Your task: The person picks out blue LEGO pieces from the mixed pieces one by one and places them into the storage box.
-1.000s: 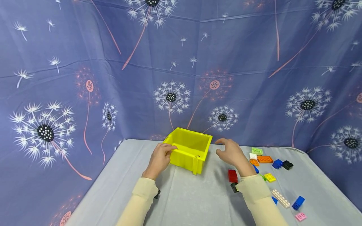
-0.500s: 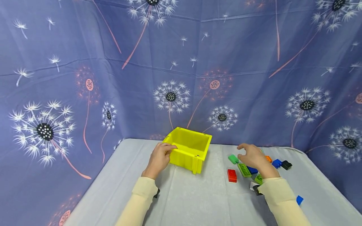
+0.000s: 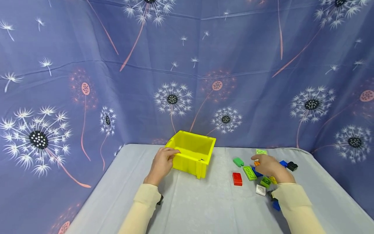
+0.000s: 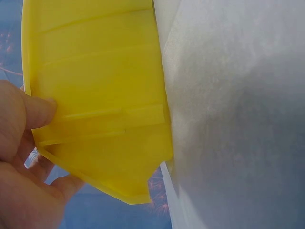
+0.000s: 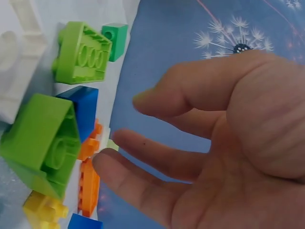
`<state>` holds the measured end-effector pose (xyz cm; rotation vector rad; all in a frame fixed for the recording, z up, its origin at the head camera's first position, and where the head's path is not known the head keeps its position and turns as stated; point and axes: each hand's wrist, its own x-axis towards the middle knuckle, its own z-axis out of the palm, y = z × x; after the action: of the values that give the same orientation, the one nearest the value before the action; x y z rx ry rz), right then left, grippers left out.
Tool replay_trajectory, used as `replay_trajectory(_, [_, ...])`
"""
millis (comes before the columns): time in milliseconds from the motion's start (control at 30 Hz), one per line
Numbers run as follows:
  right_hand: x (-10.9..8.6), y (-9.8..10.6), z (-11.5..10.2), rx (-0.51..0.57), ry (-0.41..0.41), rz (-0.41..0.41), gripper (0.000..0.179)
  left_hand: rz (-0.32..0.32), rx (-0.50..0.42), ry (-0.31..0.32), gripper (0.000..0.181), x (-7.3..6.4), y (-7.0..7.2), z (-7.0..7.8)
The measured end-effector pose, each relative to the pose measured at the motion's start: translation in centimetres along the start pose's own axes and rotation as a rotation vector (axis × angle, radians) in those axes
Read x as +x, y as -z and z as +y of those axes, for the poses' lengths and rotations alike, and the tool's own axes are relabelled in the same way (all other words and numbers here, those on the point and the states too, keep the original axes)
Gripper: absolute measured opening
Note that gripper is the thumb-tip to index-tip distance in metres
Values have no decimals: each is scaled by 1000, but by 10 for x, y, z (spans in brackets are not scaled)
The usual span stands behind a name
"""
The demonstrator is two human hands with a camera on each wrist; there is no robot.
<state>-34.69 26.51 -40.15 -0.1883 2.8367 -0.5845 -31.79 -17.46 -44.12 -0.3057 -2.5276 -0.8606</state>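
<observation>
Pinching the front-left rim of the yellow bin [image 3: 189, 165] between thumb and fingers, the left hand [image 3: 161, 165] appears in my remote head view; the bin stands upright on the pale cloth [image 3: 201, 208]. To its right, I see the right hand [image 3: 270, 167] spread, thumb and fingertips parted, over scattered bricks. The red brick [image 3: 237, 179] and green brick [image 3: 238, 162] lie toward the bin.

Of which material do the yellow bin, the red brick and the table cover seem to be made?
Yellow bin: likely plastic, smooth, low sheen; thin, ribbed walls.
Red brick: probably hard plastic, from its straight edges; finish too small to judge.
Table cover: seemingly fabric, matte, with soft creases.
</observation>
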Motion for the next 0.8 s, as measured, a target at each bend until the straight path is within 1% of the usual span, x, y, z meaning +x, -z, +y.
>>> replay_trajectory(100, [1,-4,0,3,14,-34,60,5,-1,-7,40,-1,1,-1])
replay_trajectory(233, [1,-8,2,24,23,-54,57,12,-17,-14,39,-2,1,0])
replay_trajectory(367, [-1,-13,3,22,-2,-61,53,3,-20,-8,38,-3,2,0])
replay_trajectory(467, [1,-19,4,39,-13,-60,54,-5,-10,1,38,-4,3,-1])
replay_trajectory(600, [5,-24,5,15,-17,-53,52,4,-5,17,39,-5,4,-1])
replay_trajectory(700, [7,-25,6,-3,-30,-48,48,4,-17,17,40,-4,4,-2])
replay_trajectory(800, [10,-23,6,3,-37,-38,45,5,-26,8,40,-2,2,-2])
